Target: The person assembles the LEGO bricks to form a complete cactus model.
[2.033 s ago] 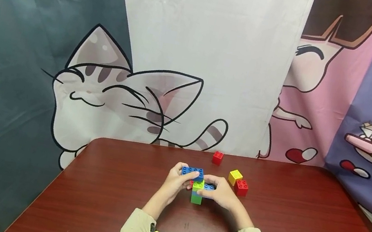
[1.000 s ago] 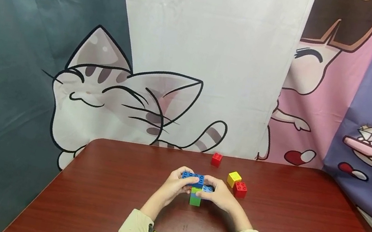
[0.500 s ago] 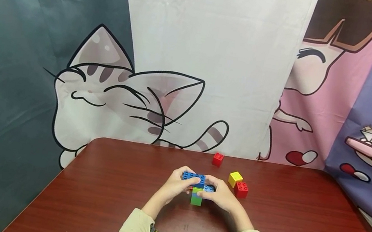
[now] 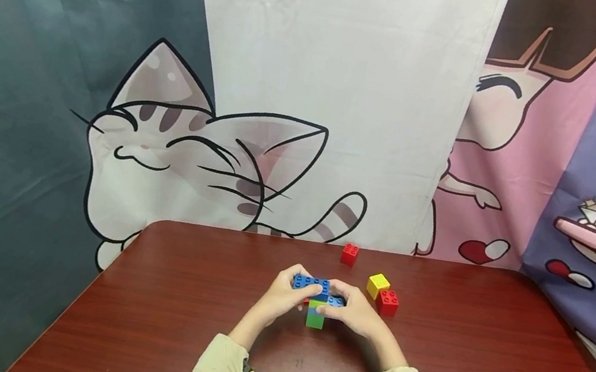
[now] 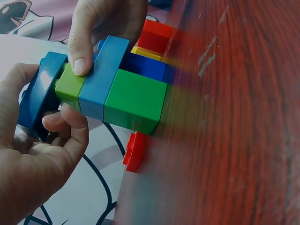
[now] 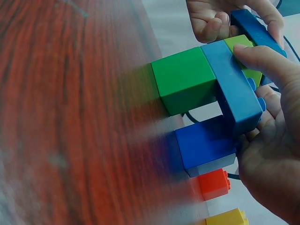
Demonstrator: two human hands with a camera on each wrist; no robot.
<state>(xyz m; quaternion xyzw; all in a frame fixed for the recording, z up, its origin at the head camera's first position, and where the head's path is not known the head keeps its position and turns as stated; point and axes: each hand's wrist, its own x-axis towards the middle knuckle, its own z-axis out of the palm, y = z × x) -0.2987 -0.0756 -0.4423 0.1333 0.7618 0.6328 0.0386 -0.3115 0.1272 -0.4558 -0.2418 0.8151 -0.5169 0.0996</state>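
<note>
My left hand (image 4: 279, 296) pinches a long dark blue building brick (image 4: 305, 282) over the top of a brick stack. In the left wrist view this brick tilts, and the lime brick's (image 5: 71, 84) studs show in a gap beneath it. My right hand (image 4: 356, 311) grips the stack, its thumb on the lime brick. Below the lime brick come a wide light blue brick (image 6: 232, 84) and a green brick (image 6: 185, 79) at the bottom. Another dark blue brick (image 6: 206, 143) stands beneath the light blue brick's overhang.
Loose on the brown table (image 4: 160, 321), a yellow brick (image 4: 378, 286) and a red brick (image 4: 388, 302) lie right of the hands. Another red brick (image 4: 350, 254) lies near the far edge. A printed cloth (image 4: 327, 51) hangs behind the table.
Two seconds ago the lime brick's studs showed in the head view; the left hand has since brought the dark blue brick down and slightly right over them. The last second shows hardly any motion.
</note>
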